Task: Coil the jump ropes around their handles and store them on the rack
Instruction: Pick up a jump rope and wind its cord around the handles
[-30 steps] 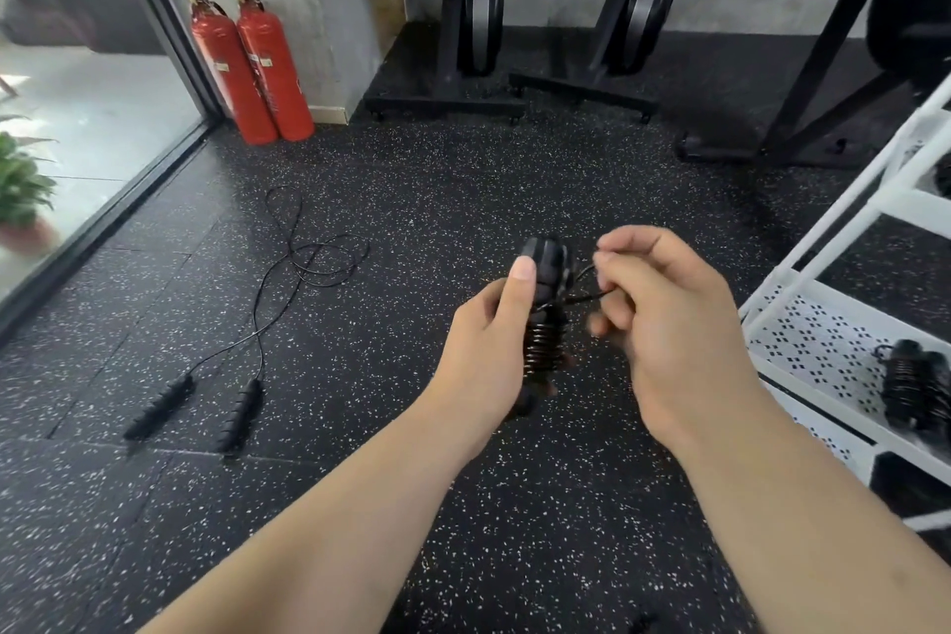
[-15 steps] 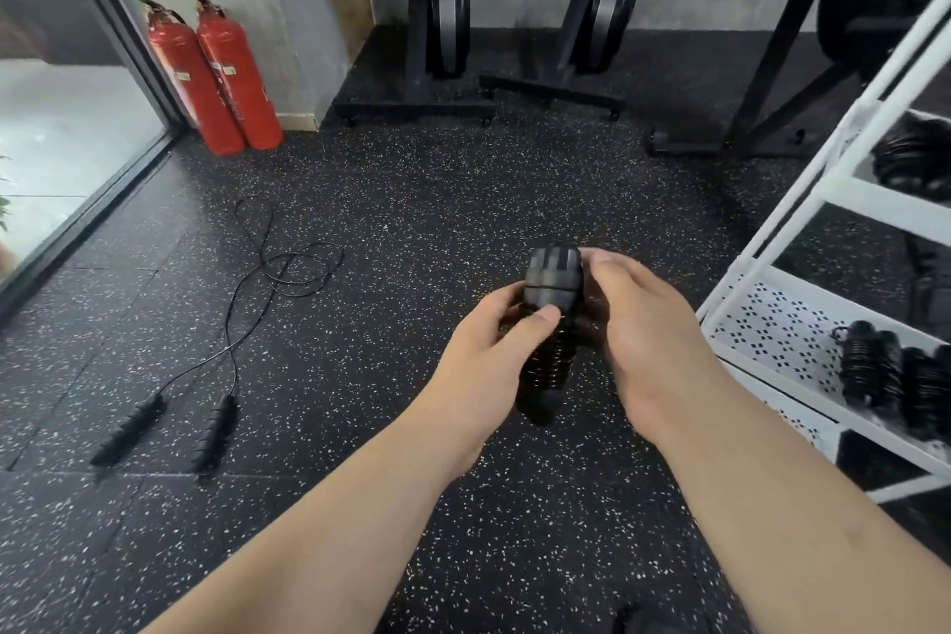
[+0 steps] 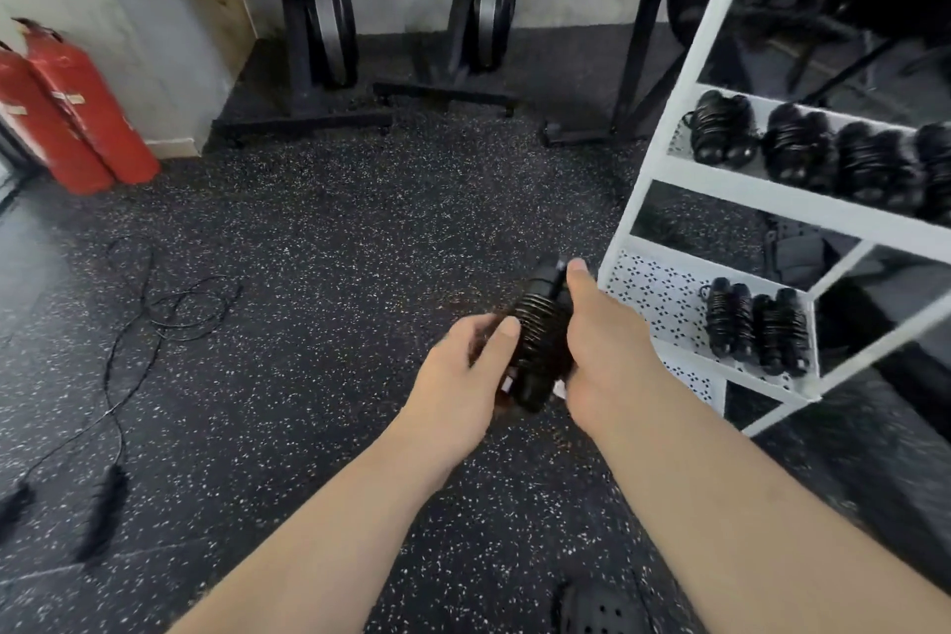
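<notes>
At the bottom edge a black perforated clog (image 3: 599,612) shows, cut off by the frame. Above it 2 bare forearms reach forward over the black speckled rubber floor (image 3: 334,247). Between the hands is the black coiled jump rope bundle (image 3: 540,342), tilted, held in the air just left of the rack. The right hand (image 3: 604,355) grips it from the right with the thumb lying up along the handle; its fingers are hidden behind the bundle. The left hand (image 3: 458,376) holds the left side, thumb against the coils, its curled fingers blurred and partly hidden.

To the left a loose black jump rope (image 3: 128,324) lies uncoiled on the floor, its 2 handles smeared by blur.

The white metal rack (image 3: 772,199) stands at the right, cut off by the frame. More coiled black rope bundles (image 3: 756,327) lie on its perforated lower shelf, others on the shelf above; their count is unclear.

Farther off stand 2 red fire extinguishers (image 3: 77,108) at the left and black upright stands (image 3: 319,31) along the grey wall.
</notes>
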Motion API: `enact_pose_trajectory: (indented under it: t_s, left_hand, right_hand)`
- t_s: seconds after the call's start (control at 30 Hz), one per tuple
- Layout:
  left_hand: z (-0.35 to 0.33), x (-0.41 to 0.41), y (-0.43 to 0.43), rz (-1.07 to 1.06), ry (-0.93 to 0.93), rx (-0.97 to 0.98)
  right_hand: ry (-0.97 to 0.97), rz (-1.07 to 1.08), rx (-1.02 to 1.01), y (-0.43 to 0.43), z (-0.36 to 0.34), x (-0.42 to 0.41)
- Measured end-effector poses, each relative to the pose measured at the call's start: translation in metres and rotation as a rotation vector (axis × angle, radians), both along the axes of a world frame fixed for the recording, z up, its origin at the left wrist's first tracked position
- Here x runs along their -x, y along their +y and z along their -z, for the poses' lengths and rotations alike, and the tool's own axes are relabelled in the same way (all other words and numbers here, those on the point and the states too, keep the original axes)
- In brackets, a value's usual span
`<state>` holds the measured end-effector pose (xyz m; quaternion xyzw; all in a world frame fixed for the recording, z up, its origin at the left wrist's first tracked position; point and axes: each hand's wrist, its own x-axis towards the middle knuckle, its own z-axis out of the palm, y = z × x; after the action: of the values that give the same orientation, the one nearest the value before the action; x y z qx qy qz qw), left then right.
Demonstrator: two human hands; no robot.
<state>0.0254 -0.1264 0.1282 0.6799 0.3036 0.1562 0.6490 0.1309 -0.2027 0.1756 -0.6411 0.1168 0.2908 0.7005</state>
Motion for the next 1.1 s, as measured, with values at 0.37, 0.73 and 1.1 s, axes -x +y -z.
enact_pose_trajectory:
  t_s: [0.37, 0.73, 1.1]
  left_hand:
    - [0.026, -0.072, -0.083, 0.143, -0.043, 0.024]
    - [0.047, -0.164, -0.123, 0.164, 0.069, 0.358]
    - [0.075, -0.28, -0.093, 0.185, 0.329, -0.069]
  right_hand:
    - [0.16, 0.127, 0.12, -0.078, 0.022, -0.075]
    - [0.188, 0.275, 0.068, -0.131, 0.018, -0.13]
    - [0.081, 0.185, 0.335, -0.127, 0.053, -0.168]
